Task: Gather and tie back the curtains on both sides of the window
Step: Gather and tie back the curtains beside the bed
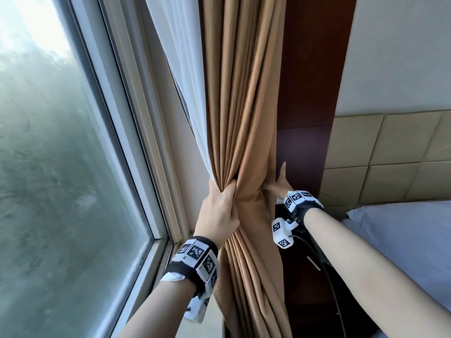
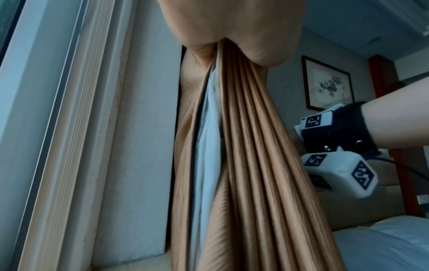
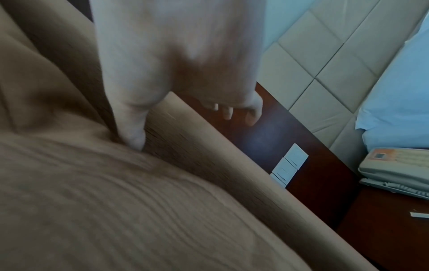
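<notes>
A tan pleated curtain (image 1: 244,93) hangs right of the window, with a white sheer (image 1: 185,69) along its left side. My left hand (image 1: 227,193) grips both in one bunch at mid height; in the left wrist view the folds of the tan curtain (image 2: 243,146) and the sheer (image 2: 209,128) fall from the left hand (image 2: 220,36). My right hand (image 1: 277,181) is at the curtain's right edge, forefinger straight up, thumb stretched onto the cloth. In the right wrist view the thumb (image 3: 132,135) presses into the curtain (image 3: 116,201) and the fingers (image 3: 232,111) hang loosely beyond its edge.
The window glass (image 1: 61,167) and its frame (image 1: 146,167) fill the left. A dark wood panel (image 1: 310,93) stands behind the curtain, with wall switches (image 3: 290,165). A padded headboard (image 1: 390,154), a white pillow (image 1: 402,240) and a bedside telephone (image 3: 399,168) lie to the right.
</notes>
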The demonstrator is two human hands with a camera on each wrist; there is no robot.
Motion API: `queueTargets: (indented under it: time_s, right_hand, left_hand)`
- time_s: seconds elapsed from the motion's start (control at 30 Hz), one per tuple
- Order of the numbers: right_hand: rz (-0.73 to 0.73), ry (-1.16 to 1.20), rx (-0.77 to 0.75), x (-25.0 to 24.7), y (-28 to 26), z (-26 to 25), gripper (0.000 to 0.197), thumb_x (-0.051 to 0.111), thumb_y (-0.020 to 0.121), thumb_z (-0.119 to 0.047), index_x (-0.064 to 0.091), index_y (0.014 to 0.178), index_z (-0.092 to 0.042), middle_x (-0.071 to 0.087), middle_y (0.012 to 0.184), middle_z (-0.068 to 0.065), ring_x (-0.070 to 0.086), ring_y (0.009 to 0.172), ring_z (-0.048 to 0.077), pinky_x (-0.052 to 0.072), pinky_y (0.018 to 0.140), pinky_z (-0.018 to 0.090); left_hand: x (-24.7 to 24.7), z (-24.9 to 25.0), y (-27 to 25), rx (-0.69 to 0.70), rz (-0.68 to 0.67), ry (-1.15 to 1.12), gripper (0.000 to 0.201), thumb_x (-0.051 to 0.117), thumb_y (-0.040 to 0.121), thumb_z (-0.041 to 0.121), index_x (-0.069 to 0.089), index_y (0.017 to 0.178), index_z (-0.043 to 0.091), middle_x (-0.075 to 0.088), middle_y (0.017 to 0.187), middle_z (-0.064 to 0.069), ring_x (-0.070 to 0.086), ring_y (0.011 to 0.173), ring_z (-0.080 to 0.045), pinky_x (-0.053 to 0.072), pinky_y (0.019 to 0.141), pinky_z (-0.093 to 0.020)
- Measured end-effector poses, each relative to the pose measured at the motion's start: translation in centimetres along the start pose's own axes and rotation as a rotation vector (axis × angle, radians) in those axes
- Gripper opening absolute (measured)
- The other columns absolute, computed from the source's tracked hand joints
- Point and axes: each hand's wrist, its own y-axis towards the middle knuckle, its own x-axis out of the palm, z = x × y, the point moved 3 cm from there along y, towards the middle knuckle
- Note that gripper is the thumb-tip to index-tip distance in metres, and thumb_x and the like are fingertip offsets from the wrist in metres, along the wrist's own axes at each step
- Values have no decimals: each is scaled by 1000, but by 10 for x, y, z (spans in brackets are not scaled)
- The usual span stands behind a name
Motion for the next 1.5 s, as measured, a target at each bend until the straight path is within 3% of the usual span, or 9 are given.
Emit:
queueTargets:
  time_s: [0.13,0.27,0.47,0.57,0.73,0.87,1.0,1.2,1.5]
  right_hand:
    - [-29,26,-28,0,-3,-14,137,82,62,-30,-29,142,-41,52,138,9,57,118,21,42,105,37]
    - [5,-66,-93,-11,-3,-31,108,77,66,-36,12,153,-32,52,129,-4,56,114,19,45,99,33]
    - [39,-487,-170,-14,11,-46,40,61,74,-38,62,109,-17,67,112,7,64,101,26,46,80,29]
    - [117,-579,-186,-11,-2,-70,27,47,94,-16,65,112,-7,65,116,15,61,109,35,45,86,36]
    - [61,-360,-201,-16,-49,-70,28,47,92,-24,67,108,-11,66,112,16,60,102,31,42,81,30]
    - [121,-317,-195,-33,-103,-44,39,47,86,-39,60,74,-4,65,83,20,63,76,32,49,70,33]
    - [200,-354,-228,-65,-167,-35,45,49,86,-32,36,51,-6,45,56,10,47,61,28,33,62,32]
    - [230,-256,-370,-96,-256,-42,41,48,77,-27,27,45,-12,27,43,-4,28,41,8,22,45,28]
    - [338,-265,-523,-101,-320,-41,36,42,78,-36,30,50,-16,45,44,9,46,46,25,26,52,32]
  left_hand:
    - [-1,-3,-7,2,-26,-14,50,50,72,3,47,121,16,39,122,-15,58,84,-45,54,72,-39]
    - [-4,-8,-3,3,-15,-3,48,49,75,11,47,123,19,35,125,-9,58,93,-44,54,80,-42]
    - [0,3,-2,-4,-19,8,47,52,76,4,50,122,14,37,124,-12,58,88,-45,51,76,-39]
    - [0,11,-2,-14,-25,12,46,52,76,2,50,121,12,35,126,-14,57,87,-45,53,77,-41]
    - [1,9,-6,-50,-36,37,52,51,73,0,48,124,10,35,126,-17,57,84,-47,54,76,-45]
    - [0,11,-10,-76,-25,61,53,52,71,-2,49,123,9,36,126,-18,57,85,-49,53,76,-44]
    - [-3,21,-11,-120,-11,67,47,51,74,0,50,120,10,38,121,-19,56,81,-51,51,75,-45]
    - [-5,41,-17,-200,13,54,45,49,76,1,51,119,10,40,119,-19,55,86,-53,50,80,-46]
    - [-10,65,-29,-402,-14,-67,59,54,76,4,50,131,23,44,122,-16,50,113,-42,40,99,-35]
